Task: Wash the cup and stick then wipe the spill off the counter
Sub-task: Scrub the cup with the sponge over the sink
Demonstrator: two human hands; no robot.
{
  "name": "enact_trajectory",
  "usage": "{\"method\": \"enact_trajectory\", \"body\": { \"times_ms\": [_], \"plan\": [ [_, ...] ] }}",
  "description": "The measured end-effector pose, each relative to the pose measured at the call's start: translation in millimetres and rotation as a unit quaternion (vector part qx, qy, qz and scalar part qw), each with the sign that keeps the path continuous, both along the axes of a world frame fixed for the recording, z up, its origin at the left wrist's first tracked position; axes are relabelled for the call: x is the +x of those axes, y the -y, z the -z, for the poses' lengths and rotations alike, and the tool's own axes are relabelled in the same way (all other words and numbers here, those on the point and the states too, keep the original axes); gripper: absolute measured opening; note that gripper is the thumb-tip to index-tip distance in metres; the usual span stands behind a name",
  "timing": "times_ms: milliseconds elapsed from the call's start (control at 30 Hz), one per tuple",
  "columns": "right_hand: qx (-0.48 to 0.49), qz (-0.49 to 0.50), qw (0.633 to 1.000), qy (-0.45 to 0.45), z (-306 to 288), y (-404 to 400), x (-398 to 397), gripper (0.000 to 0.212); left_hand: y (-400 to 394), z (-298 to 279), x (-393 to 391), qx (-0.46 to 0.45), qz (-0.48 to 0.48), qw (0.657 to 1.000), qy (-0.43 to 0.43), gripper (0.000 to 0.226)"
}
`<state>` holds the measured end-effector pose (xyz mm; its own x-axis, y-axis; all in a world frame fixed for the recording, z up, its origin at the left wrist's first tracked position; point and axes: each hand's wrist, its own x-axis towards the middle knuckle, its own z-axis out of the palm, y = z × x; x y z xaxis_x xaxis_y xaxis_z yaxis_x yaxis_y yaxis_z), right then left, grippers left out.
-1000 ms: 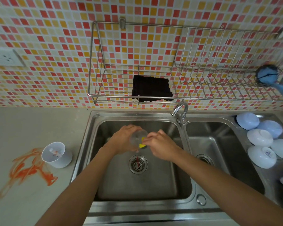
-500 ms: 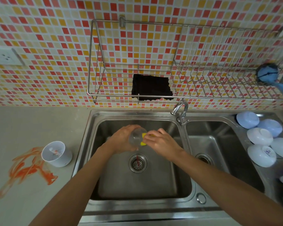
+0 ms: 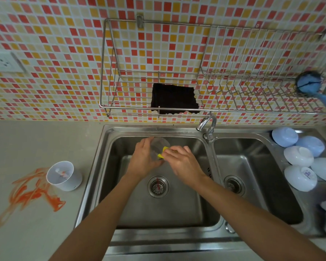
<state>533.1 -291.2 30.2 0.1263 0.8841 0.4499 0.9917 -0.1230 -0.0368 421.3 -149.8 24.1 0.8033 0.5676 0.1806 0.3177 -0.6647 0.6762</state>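
Sink [image 3: 109, 166] basin, the left one of two, framed the work: above its drain the left hand [image 3: 143, 161] was wrapped round a clear cup [image 3: 159, 146] while the right hand [image 3: 184, 162] pinched a yellow sponge [image 3: 161, 155] at the cup's mouth, so the cup-washing step looked under way. Next would likely come rinsing, with the orange spill [image 3: 32, 194] on the counter [image 3: 26, 147] not yet wiped; the stick could not be picked out with certainty.

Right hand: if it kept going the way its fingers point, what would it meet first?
The right hand points up-left and holds a yellow sponge at the clear cup in the left hand. It would likely meet the cup first; depth is unclear.
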Motion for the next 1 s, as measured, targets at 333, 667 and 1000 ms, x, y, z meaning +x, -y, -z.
{"method": "enact_trajectory", "body": {
  "times_ms": [333,667,1000],
  "plan": [
    [-0.107,-0.031,0.983,0.145,-30.3,-7.5,24.2,0.031,-18.0,-17.5,2.4,0.095,0.111,0.989,-0.013,0.079],
    [-0.171,-0.012,0.97,-0.174,-27.7,0.1,7.3,0.039,-22.7,-14.8,-0.4,0.091,0.143,0.985,-0.041,0.076],
    [-0.1,-0.053,0.989,-0.097,-15.4,4.8,10.2,0.048,-29.5,-17.0,-1.3,0.086,0.14,0.986,-0.038,0.078]
  ]
}}
